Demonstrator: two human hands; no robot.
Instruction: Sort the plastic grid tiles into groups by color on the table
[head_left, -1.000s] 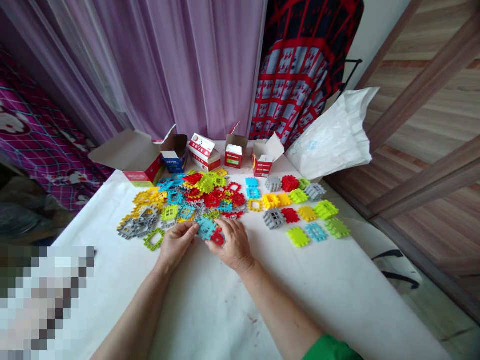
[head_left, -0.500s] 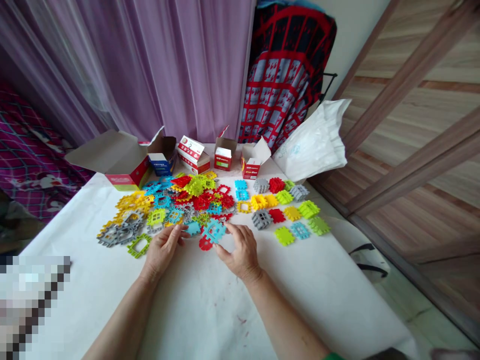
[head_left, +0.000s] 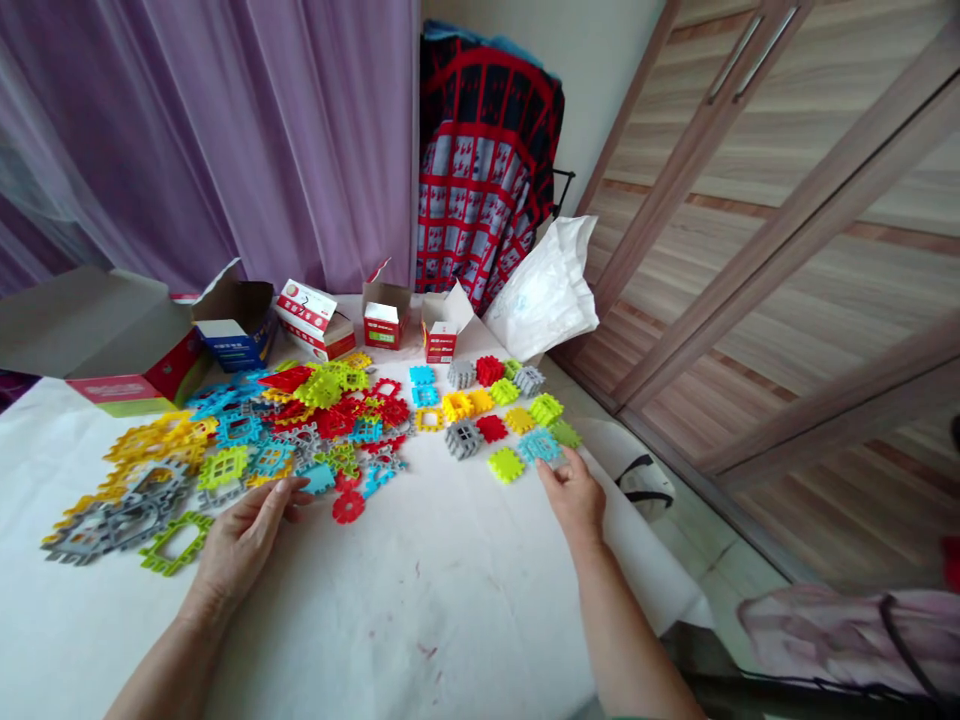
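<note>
My right hand (head_left: 576, 498) pinches a light-blue notched window tile (head_left: 540, 447) at its near edge, at the front right of the sorted tiles. A lime-green square tile (head_left: 507, 464) lies just left of it. My left hand (head_left: 244, 540) rests at the front of the loose pile, thumb and fingers together at the edge of a plain blue square tile (head_left: 321, 479). A red round gear-like piece (head_left: 348, 505) lies right of that tile. Beside my left hand are a lime-green open frame piece (head_left: 177, 543) and grey linked frame pieces (head_left: 124, 515).
Along the back stand a large open box (head_left: 127, 390), a blue box (head_left: 240, 345), a white-and-red box (head_left: 315, 325) and two small red boxes (head_left: 384, 328). A white bag (head_left: 547, 290) leans at the right rear. Small tile stacks (head_left: 463, 438) stand in rows right of the mixed pile (head_left: 337, 415).
My right hand has carried the blue window tile from the pile's front to the sorted tiles on the right. My left hand stays by the plain blue tile. The view has turned right.
</note>
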